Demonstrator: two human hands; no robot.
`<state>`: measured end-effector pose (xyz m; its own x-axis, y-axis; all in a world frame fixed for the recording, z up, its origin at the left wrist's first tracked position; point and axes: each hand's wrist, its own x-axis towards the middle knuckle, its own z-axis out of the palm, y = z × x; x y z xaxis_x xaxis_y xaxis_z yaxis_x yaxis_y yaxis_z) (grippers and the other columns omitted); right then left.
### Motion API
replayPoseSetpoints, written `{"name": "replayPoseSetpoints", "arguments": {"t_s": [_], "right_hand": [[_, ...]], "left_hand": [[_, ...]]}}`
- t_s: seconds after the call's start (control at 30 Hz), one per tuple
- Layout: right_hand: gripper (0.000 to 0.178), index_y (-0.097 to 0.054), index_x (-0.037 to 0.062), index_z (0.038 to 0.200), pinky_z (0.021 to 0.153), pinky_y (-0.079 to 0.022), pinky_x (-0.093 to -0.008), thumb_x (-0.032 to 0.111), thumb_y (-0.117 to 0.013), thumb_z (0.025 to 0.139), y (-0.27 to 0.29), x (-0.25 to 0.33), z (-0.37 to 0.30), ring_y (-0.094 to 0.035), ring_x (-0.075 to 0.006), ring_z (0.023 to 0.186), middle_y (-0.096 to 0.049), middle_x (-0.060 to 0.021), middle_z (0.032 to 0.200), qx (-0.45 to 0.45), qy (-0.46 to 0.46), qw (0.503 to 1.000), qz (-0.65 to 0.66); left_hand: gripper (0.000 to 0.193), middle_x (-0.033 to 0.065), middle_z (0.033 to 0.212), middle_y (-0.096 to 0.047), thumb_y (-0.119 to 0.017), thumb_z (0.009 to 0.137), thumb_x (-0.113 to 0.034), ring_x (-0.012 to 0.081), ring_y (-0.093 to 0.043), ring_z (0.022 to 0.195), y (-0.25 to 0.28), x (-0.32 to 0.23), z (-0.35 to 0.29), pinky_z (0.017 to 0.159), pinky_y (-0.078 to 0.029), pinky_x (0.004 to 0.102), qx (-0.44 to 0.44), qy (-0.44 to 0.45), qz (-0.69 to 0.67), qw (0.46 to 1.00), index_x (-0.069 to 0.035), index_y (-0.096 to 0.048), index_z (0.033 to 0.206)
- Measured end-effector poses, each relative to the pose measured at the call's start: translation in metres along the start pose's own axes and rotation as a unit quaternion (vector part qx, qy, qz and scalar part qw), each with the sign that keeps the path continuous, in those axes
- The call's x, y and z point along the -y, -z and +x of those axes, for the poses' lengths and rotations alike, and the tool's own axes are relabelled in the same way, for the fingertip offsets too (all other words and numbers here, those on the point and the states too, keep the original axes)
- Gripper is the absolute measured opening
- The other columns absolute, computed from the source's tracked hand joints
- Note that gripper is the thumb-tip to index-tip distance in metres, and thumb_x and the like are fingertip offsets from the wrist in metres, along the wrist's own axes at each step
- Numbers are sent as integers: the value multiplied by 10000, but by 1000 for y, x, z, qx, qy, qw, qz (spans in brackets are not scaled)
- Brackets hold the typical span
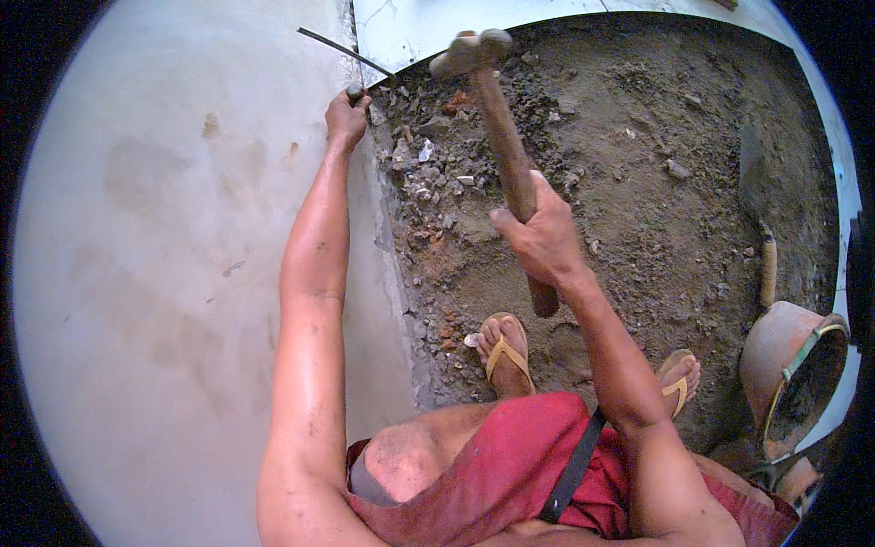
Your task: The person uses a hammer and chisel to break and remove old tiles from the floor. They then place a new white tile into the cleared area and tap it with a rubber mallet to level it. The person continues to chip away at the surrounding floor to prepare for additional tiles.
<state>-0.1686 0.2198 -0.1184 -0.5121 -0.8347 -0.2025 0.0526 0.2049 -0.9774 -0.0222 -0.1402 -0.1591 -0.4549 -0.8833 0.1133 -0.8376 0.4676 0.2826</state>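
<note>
My left hand (346, 120) is stretched far forward, closed round a chisel (355, 92). Only the chisel's dark round head shows above the fist; its lower end is hidden. The fist is at the edge of the pale wall (182, 228), beside the rubble. My right hand (544, 232) grips the wooden handle of a hammer (510, 137). The hammer's worn, heavy head is raised to the right of my left hand and apart from the chisel. A thin dark bar (346, 52) slants just beyond my left fist.
Broken rubble (437, 173) lies along the wall's foot on loose brown soil (656, 219). At the right, a trowel (768, 264) rests near a tipped bucket (775, 351). White tiles (410, 23) border the far side. My sandalled feet (504, 351) stand on the soil.
</note>
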Motion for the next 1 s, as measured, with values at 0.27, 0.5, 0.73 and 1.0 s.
{"name": "replayPoseSetpoints", "arguments": {"t_s": [0.27, 0.5, 0.73, 1.0], "right_hand": [[294, -504, 31, 924, 557, -452, -362, 207, -642, 734, -35, 82, 66, -557, -180, 603, -556, -96, 695, -106, 236, 966, 29], [219, -533, 18, 861, 588, -461, -383, 174, -610, 727, -77, 94, 117, -589, -245, 657, -588, -145, 727, -293, 346, 891, 28], [270, -547, -12, 888, 657, -476, -376, 172, -583, 695, -108, 7, 102, -599, -262, 709, -593, -180, 755, 86, 55, 991, -85], [251, -591, 11, 774, 615, -472, -389, 230, -646, 665, -51, 142, 107, -602, -270, 670, -607, -174, 732, -238, 420, 868, -115]], "left_hand": [[247, 120, 887, -670, -696, 741, -223, 254, -637, 809, 8, 7, 3, 733, -472, 350, 44, 15, -33, 998, -63, -658, 926], [242, 110, 896, -672, -704, 737, -215, 245, -641, 824, 16, -2, -6, 734, -472, 346, 48, 13, -68, 996, -69, -660, 925], [242, 118, 885, -672, -709, 726, -211, 256, -644, 823, 3, 1, 3, 738, -481, 354, 35, 33, -32, 998, -80, -666, 925], [255, 113, 879, -675, -722, 714, -236, 256, -642, 825, 8, 2, -7, 744, -477, 352, 32, 33, -55, 997, -78, -672, 908]]}}
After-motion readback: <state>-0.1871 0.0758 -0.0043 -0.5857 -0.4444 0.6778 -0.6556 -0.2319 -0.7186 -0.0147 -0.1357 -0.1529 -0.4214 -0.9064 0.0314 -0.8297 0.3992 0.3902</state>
